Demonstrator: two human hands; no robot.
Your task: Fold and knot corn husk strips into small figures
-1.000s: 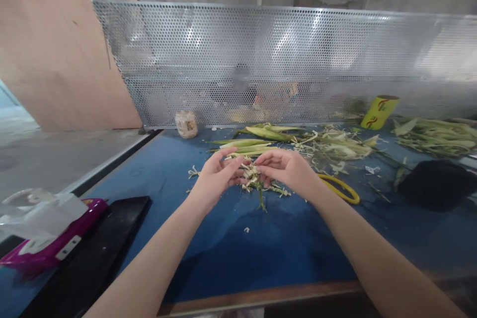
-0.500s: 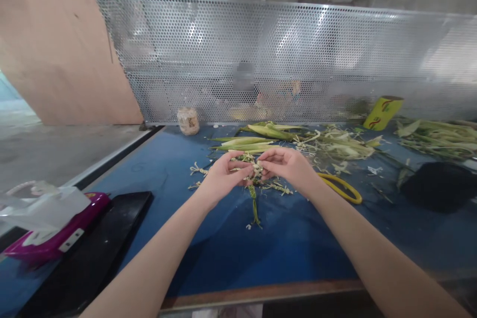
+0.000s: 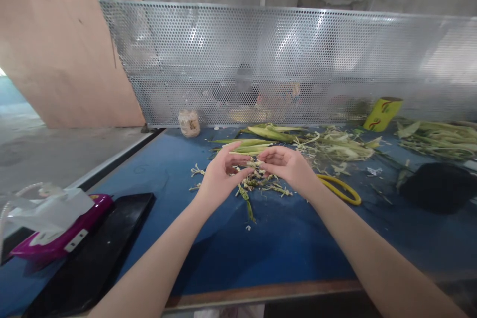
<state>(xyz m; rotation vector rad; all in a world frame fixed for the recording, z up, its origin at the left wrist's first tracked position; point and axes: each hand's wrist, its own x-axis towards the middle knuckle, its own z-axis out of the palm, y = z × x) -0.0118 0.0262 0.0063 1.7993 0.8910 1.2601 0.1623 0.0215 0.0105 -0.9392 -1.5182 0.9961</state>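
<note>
My left hand (image 3: 222,175) and my right hand (image 3: 285,164) meet over the middle of the blue table (image 3: 261,253). Between their fingertips is a small piece of knotted, pale green plant fibre (image 3: 256,165), which both hands pinch. A braided green strand (image 3: 246,198) hangs or lies just below the fingers, its loose end pointing toward me. More knotted bits (image 3: 278,189) lie around and under the hands. Long green husk leaves (image 3: 249,145) are spread right behind them.
Shredded husks (image 3: 343,144) and a yellow ring (image 3: 341,190) lie to the right, with a black object (image 3: 439,186) and yellow can (image 3: 383,114) beyond. A jar (image 3: 189,123) stands by the perforated screen (image 3: 223,39). On the left are a black tray (image 3: 93,248) and magenta device (image 3: 55,246).
The braided strand below the hands has shifted left and tilts more. My left hand's fingers have spread a little, and the view has moved slightly.
</note>
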